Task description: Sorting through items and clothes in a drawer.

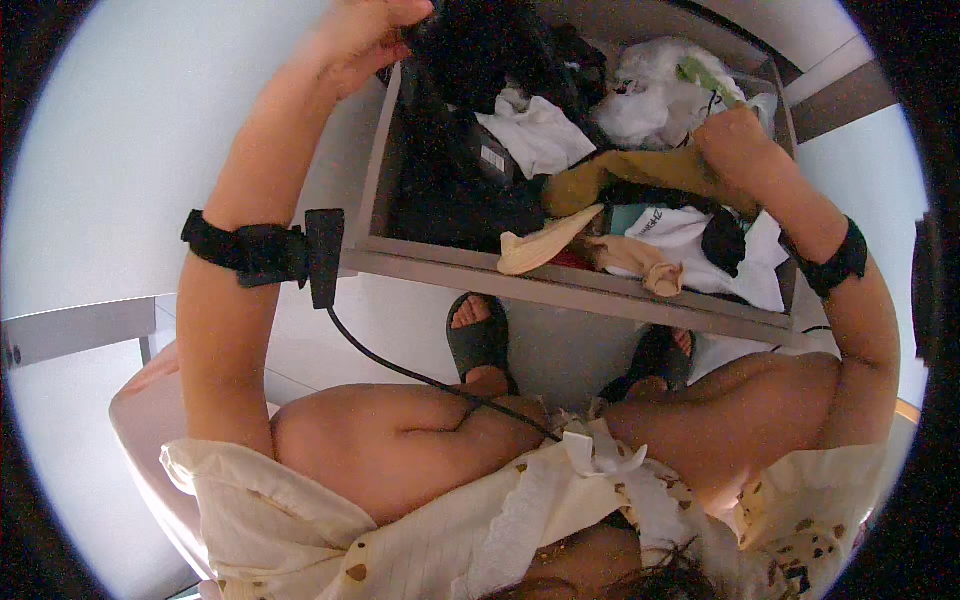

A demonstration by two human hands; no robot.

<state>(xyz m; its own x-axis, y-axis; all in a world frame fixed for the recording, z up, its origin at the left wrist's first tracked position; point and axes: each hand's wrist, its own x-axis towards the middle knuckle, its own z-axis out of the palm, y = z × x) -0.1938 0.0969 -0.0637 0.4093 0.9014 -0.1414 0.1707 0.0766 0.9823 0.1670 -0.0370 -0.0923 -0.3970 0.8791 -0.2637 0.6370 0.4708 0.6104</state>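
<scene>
An open drawer full of clothing and bags is in front of me. Above its far left corner, my left hand has its fingers closed on a dark black cloth; whether this is a garment or a bag is hard to tell. At the drawer's right side my right hand is curled in a fist over an olive-green sock, which stretches leftward from it. Just below the sock lie a beige sock and a white sock with black parts. A crumpled white cloth sits mid-drawer.
A clear plastic bag with something green fills the drawer's far right. A black item with a white label lies at its left. My feet in black slippers are under the drawer's near edge. A black cable crosses my lap.
</scene>
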